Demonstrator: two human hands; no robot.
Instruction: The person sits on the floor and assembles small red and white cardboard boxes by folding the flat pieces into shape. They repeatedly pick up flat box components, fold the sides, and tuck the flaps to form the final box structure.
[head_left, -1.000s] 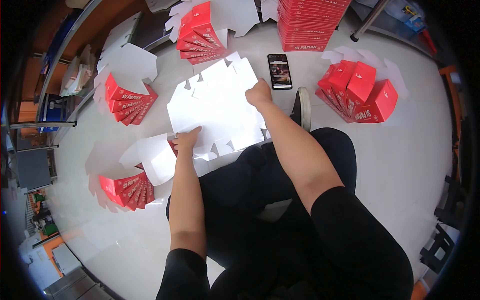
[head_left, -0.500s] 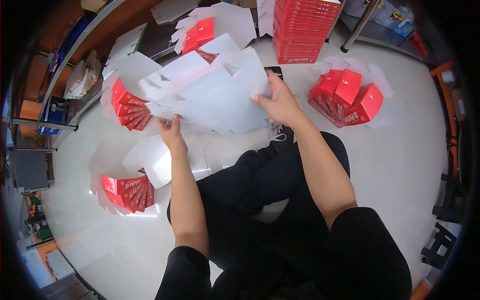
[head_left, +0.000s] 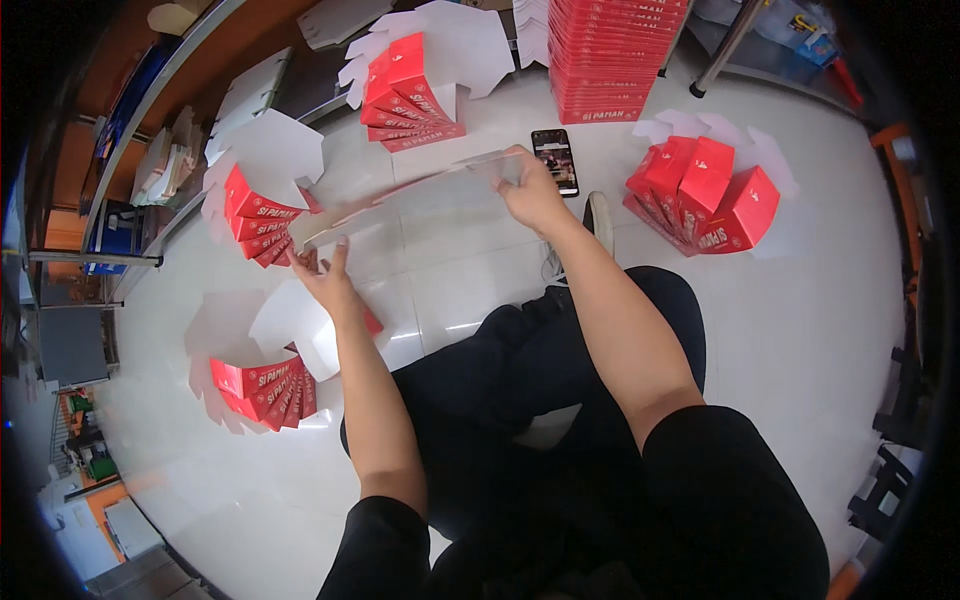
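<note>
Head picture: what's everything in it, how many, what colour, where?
Held cardboard: count unclear, whitish, upper middle
Fanned box groups: four, red-and-white, left, top, right
Tall stack: one, red, top
Curved card: one, white, lower left
Phone: one, black, upper centre
Shoe: one clear, dark, below phone
Shelving: two, metallic, left and upper right
Floor: one, pale, underneath
Edge clutter: uncountable, mixed, left
Clothing: count unclear, black, bottom
Left hand and right hand: one each, bare, holding cardboard

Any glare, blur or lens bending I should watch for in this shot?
Head view: the cardboard between the left hand and right hand looks smeared at its right end, likely from motion; head view: bright streaks glare off the floor; head view: the shelf at left bows toward the rim, and the corners go black.
</note>
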